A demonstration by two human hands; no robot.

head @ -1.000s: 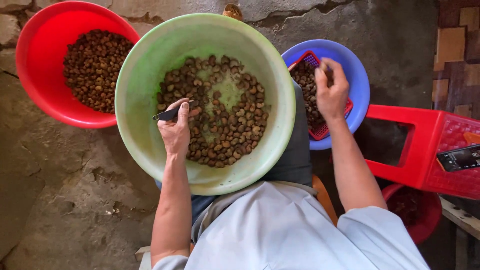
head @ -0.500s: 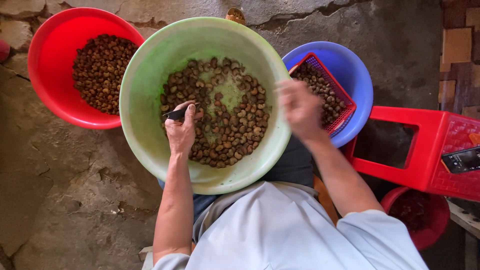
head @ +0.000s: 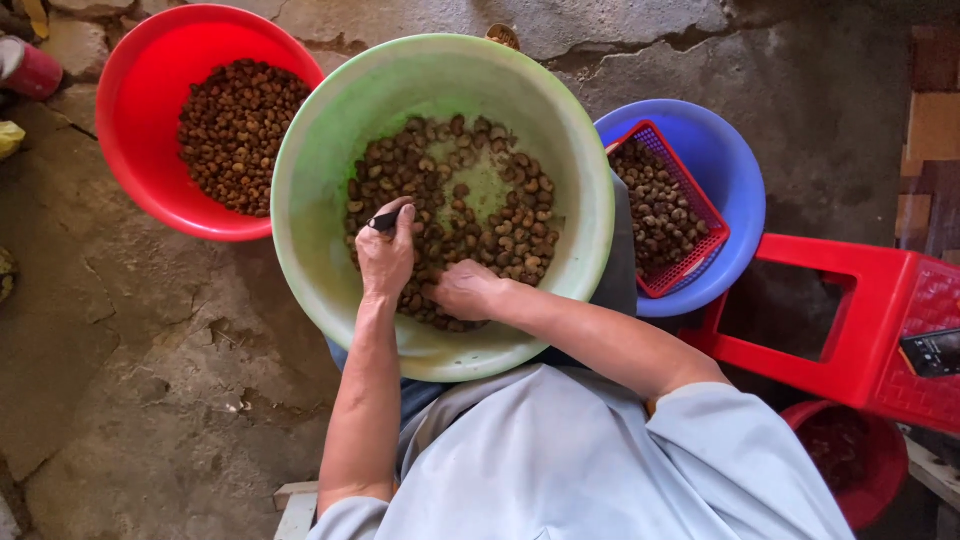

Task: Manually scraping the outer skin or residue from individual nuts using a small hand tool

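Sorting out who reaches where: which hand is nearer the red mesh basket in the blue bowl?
The right hand: it rests on the nuts in the green basin, on the side towards the red mesh basket. The left hand, gripping a dark tool, sits farther away.

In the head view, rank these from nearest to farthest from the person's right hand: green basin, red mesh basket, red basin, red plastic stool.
1. The green basin: the right hand is inside it, on the nuts.
2. The red mesh basket: to the right, inside the blue basin.
3. The red basin: upper left, beyond the green one.
4. The red plastic stool: far right.
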